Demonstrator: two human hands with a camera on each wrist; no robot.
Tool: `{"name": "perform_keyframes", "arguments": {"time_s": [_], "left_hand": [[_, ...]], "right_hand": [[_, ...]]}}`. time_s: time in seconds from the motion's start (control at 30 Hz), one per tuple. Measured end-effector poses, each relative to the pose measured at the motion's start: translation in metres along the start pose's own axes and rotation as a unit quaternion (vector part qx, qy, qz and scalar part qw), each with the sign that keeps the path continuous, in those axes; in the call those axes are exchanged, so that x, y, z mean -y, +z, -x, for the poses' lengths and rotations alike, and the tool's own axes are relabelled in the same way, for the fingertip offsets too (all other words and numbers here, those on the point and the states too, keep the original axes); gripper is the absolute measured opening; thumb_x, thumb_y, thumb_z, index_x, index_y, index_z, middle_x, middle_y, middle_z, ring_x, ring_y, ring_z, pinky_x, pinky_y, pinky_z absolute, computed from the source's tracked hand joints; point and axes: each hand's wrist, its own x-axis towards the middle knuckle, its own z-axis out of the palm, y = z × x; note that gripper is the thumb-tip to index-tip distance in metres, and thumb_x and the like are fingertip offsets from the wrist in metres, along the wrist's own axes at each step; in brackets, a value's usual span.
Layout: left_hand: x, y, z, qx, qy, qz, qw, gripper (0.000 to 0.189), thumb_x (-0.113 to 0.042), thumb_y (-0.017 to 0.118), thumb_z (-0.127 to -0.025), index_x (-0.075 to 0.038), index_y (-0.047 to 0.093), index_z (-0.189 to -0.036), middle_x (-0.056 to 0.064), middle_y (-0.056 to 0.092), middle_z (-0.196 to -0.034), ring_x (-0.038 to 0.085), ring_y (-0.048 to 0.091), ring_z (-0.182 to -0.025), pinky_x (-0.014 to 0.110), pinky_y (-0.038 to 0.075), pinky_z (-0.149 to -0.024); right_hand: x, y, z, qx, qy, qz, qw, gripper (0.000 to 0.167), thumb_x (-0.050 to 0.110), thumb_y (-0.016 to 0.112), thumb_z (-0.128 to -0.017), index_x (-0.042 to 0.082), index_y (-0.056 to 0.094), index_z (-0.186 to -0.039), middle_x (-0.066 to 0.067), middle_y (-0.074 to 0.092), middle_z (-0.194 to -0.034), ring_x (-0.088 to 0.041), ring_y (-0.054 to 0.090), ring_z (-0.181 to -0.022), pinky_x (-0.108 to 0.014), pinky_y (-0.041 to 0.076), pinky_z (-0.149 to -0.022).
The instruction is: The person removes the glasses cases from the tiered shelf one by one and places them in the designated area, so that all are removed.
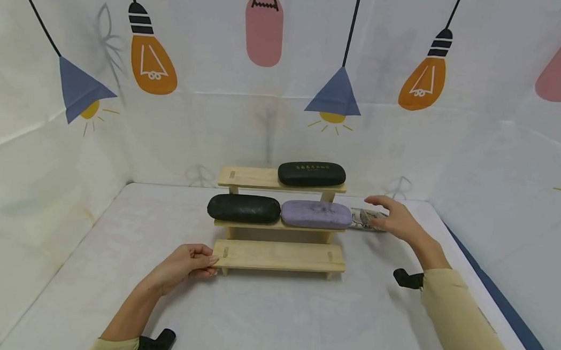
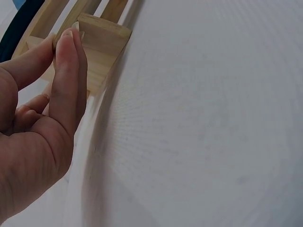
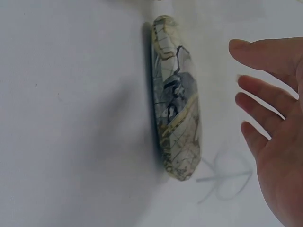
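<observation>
A wooden three-step display rack (image 1: 280, 256) stands on the white surface. My left hand (image 1: 185, 265) pinches the left end of its lowest step between thumb and fingers; the left wrist view shows the fingertips against the wood (image 2: 106, 35). Beyond the rack's right side lies a glasses case with a grey and cream printed pattern (image 3: 177, 104), partly hidden in the head view by the lilac case and my fingers. My right hand (image 3: 279, 113) hovers beside this patterned case, fingers spread and apart from it. A lilac glasses case (image 1: 316, 214) and a black one (image 1: 243, 208) sit side by side on the middle step.
Another black glasses case (image 1: 311, 174), with small gold lettering, lies on the right part of the top step. White cloth with printed lamps (image 1: 333, 95) and bulbs hangs behind and at the sides. A dark blue strip (image 1: 504, 309) runs along the right edge.
</observation>
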Motion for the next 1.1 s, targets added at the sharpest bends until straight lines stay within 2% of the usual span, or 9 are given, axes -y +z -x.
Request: {"name": "perform_keyframes", "arguments": {"time_s": [0.3, 0.67, 0.83, 1.1], "left_hand": [[-0.001, 0.0, 0.0, 0.0, -0.003, 0.0, 1.0, 0.043, -0.017, 0.065, -0.097, 0.014, 0.048, -0.121, 0.01, 0.067, -0.097, 0.009, 0.07, -0.083, 0.021, 0.061, -0.074], [0.002, -0.002, -0.001, 0.0, -0.007, 0.009, 0.9999, 0.043, -0.018, 0.066, -0.097, 0.013, 0.048, -0.12, 0.009, 0.066, -0.095, 0.009, 0.07, -0.082, 0.02, 0.061, -0.073], [0.0, -0.002, -0.001, 0.002, -0.003, 0.009, 1.0, 0.042, -0.016, 0.066, -0.097, 0.014, 0.048, -0.119, 0.009, 0.066, -0.094, 0.009, 0.07, -0.081, 0.02, 0.061, -0.073], [0.001, -0.002, -0.002, 0.004, -0.004, 0.01, 0.9999, 0.043, -0.017, 0.067, -0.096, 0.014, 0.048, -0.119, 0.008, 0.066, -0.094, 0.008, 0.07, -0.081, 0.019, 0.061, -0.073]], "right_hand": [[0.02, -0.003, 0.002, 0.002, -0.021, 0.006, 0.9998, 0.058, 0.009, 0.069, -0.088, 0.007, 0.049, -0.142, -0.018, 0.049, -0.146, -0.043, 0.041, -0.137, -0.068, 0.036, -0.108], [0.035, -0.005, 0.006, 0.018, -0.037, 0.003, 0.9991, 0.059, 0.012, 0.067, -0.089, 0.009, 0.048, -0.144, -0.016, 0.047, -0.149, -0.043, 0.038, -0.14, -0.07, 0.032, -0.11], [0.041, -0.001, 0.014, 0.02, -0.057, -0.008, 0.9982, 0.058, 0.018, 0.068, -0.09, 0.011, 0.049, -0.144, -0.016, 0.047, -0.15, -0.042, 0.038, -0.141, -0.07, 0.032, -0.11], [0.049, 0.008, 0.02, 0.021, -0.082, -0.054, 0.9949, 0.06, 0.014, 0.071, -0.09, 0.011, 0.048, -0.145, -0.014, 0.046, -0.151, -0.04, 0.036, -0.144, -0.068, 0.03, -0.113]]}}
